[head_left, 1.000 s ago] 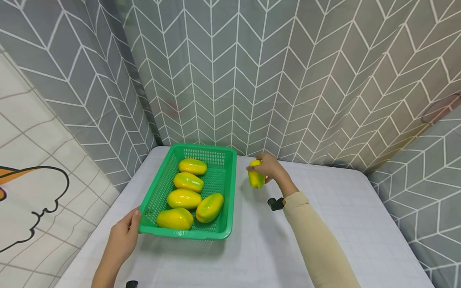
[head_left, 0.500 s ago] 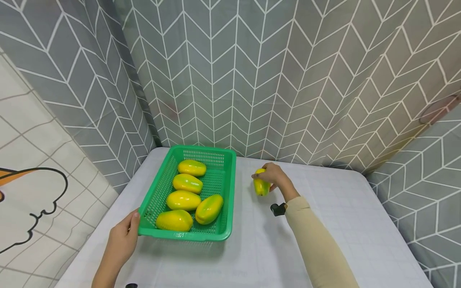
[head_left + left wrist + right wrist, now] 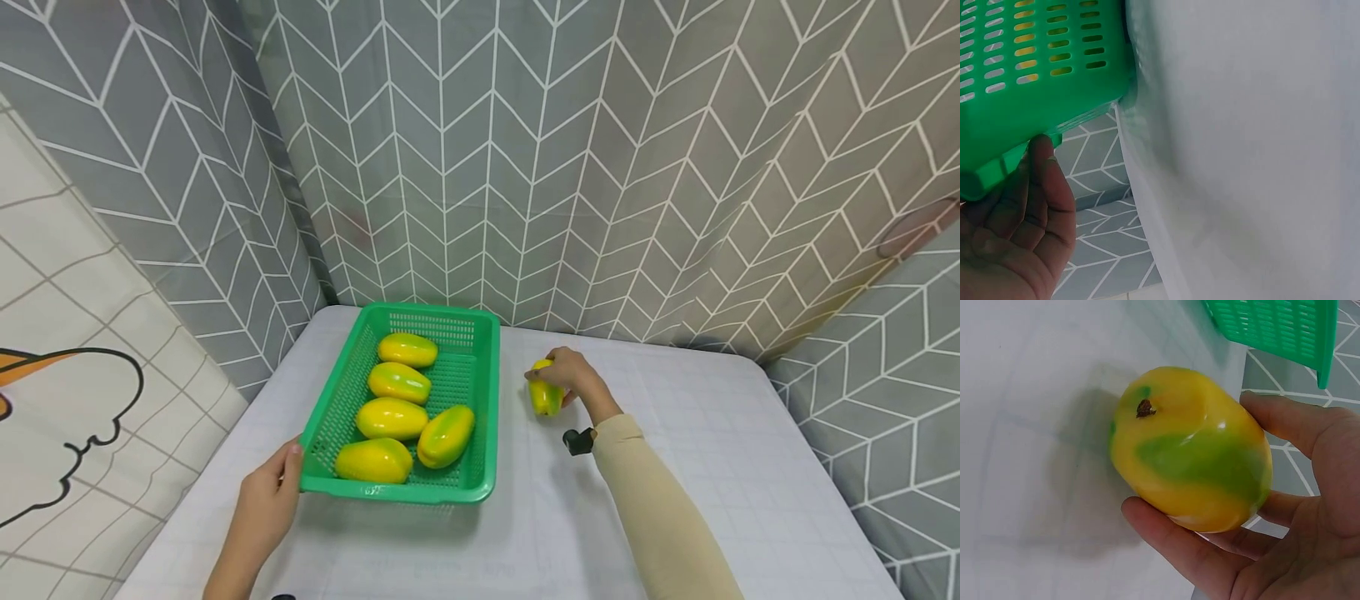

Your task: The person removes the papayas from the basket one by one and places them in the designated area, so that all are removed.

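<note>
My right hand [image 3: 573,379] grips a glossy yellow-green papaya [image 3: 545,398] just to the right of the green basket. In the right wrist view the thumb and fingers [image 3: 1179,544] lie round opposite sides of this papaya [image 3: 1191,450], whose brown stem end shows. It is close over the white cloth; whether it touches cannot be told. My left hand [image 3: 266,496] holds the near left corner of the green plastic basket [image 3: 397,492]. The left wrist view has its fingers [image 3: 1054,187] against the rim of the basket [image 3: 1041,103]. Several similar papayas [image 3: 390,418] lie inside, mostly along the left side.
White cloth covers the table [image 3: 675,433], which extends right of the basket. A grey chevron-patterned curtain [image 3: 465,167] stands along the back edge and the sides. At the left hangs white checked cloth [image 3: 97,292] with a cartoon print.
My right hand has brought the papaya nearer to me and slightly right. The basket and my left hand have shifted a little right in the head view, with the grip kept.
</note>
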Demonstrator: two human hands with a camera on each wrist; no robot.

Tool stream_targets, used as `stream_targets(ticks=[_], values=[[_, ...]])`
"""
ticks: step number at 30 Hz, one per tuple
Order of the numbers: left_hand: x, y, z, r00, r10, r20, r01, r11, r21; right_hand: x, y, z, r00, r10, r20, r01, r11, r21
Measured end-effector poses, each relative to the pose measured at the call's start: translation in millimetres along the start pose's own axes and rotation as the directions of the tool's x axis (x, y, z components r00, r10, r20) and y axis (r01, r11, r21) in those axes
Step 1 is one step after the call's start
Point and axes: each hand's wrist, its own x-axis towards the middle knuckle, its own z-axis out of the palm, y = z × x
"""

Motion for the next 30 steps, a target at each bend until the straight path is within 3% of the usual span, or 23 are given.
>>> stream_targets(ticks=[9,21,30], values=[[-2.6,-0.6,5.0,0.995,0.052,-0.08,-0.052,0.999,-0.004,2.6,5,2,1.0,0.006,-0.011,-0.006,1.0,-0.023],[-2.9,-0.3,5.7,0.996,0.023,-0.083,-0.024,1.0,-0.011,2.4,11,7,1.0,-0.015,-0.028,0.015,1.0,-0.007],[-2.5,-1.5,6.0,0.997,0.013,-0.079,-0.014,1.0,-0.013,3.2,21,15,0.993,-0.059,-0.103,0.057,0.998,-0.021]])
